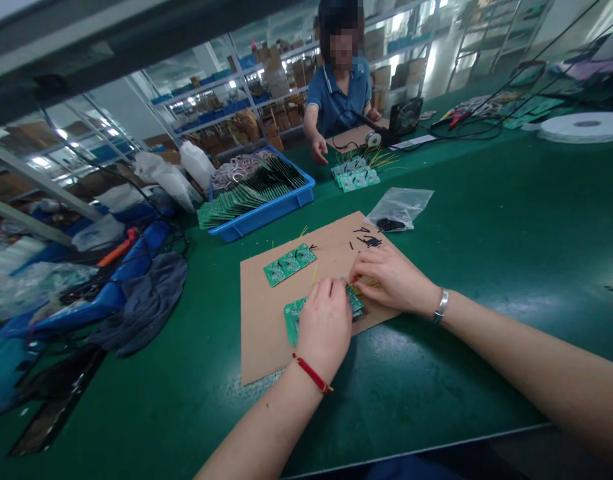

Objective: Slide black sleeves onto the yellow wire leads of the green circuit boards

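The left hand (326, 327), with a red cord bracelet (312, 373) at its wrist, was curled down over the near end of a green circuit board (295, 320) and appeared to grip it, the palm hiding most of the board. The board lay flat on a cardboard sheet (271, 340), directly beneath that hand. The right hand (391, 277), with a silver wristband (441, 305) just behind it, reached in from the right. Its fingers (366, 268) were curled and closed at the far end of the board, beside thin yellow wires (363, 283); whether they pinched a wire or the board itself, I could not tell. Just beyond the left hand, a strip of joined green boards (289, 263) lay on the same cardboard, and short black pieces (371, 241) were scattered ahead of the right hand, near a clear plastic bag (399, 208). Farther ahead of both hands stood a blue tray (261, 215) holding rows of upright boards. Well beyond it, a co-worker's hand (319, 150) hovered just beside another pile of green boards (355, 175), across the green-topped workbench (461, 373). A dark cloth (146, 307) lay well to the left of the left hand.
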The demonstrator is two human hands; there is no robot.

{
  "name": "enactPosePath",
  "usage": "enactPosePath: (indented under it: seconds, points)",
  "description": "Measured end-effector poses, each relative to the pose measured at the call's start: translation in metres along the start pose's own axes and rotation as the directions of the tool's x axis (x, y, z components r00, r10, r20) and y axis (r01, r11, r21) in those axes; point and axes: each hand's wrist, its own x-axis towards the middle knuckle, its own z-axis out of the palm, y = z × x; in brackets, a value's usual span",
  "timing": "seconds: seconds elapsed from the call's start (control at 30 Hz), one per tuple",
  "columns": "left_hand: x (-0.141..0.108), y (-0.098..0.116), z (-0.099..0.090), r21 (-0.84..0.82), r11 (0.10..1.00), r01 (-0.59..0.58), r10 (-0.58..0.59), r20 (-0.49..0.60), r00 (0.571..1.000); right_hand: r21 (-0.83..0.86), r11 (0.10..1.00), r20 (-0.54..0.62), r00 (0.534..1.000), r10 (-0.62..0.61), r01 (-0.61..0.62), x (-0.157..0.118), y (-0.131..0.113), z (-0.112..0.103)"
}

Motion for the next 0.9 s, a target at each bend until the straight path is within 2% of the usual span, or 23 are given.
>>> enactPosePath:
  seconds: [0.1,0.23,0.3,0.4,0.47,0.6,0.67,0.77,0.9]
  points:
    - [0.007,0.002,0.000,-0.021,1.000,0.003,-0.003,-0.013,1.000,0.008,1.000,-0.066,0.998,-0.002,0.003,-0.001,-0.004,-0.002]
    - [0.009,0.000,0.002,-0.129,0.991,0.026,-0.036,-0.077,0.996,0.045,0.999,-0.168,0.986,-0.008,0.016,-0.001,-0.002,-0.009]
    - [0.007,-0.001,0.004,-0.200,0.979,0.043,-0.070,-0.130,0.989,0.092,0.995,-0.264,0.963,0.055,-0.031,0.000,0.010,-0.012]
    - [0.002,0.002,0.008,-0.289,0.957,0.006,-0.068,-0.208,0.976,0.186,0.963,-0.385,0.888,0.253,-0.193,0.001,0.038,-0.015]
    - [-0.003,0.004,0.012,-0.320,0.946,-0.044,-0.032,-0.227,0.973,0.173,0.937,-0.356,0.868,0.347,-0.303,0.002,0.057,-0.014]
    - [-0.010,0.006,0.018,-0.360,0.930,-0.074,0.001,-0.198,0.980,-0.020,0.918,-0.197,0.902,0.385,-0.396,0.009,0.077,-0.008]
    - [-0.012,0.005,0.018,-0.440,0.898,-0.029,-0.050,-0.168,0.985,-0.123,0.920,-0.095,0.927,0.362,-0.372,0.016,0.079,-0.003]
    - [-0.013,0.003,0.013,-0.607,0.793,0.058,-0.160,-0.115,0.980,-0.215,0.938,0.057,0.956,0.288,-0.270,0.025,0.079,0.003]
    - [-0.011,0.002,0.008,-0.718,0.687,0.110,-0.231,-0.072,0.970,-0.292,0.938,0.123,0.966,0.228,-0.184,0.029,0.080,0.007]
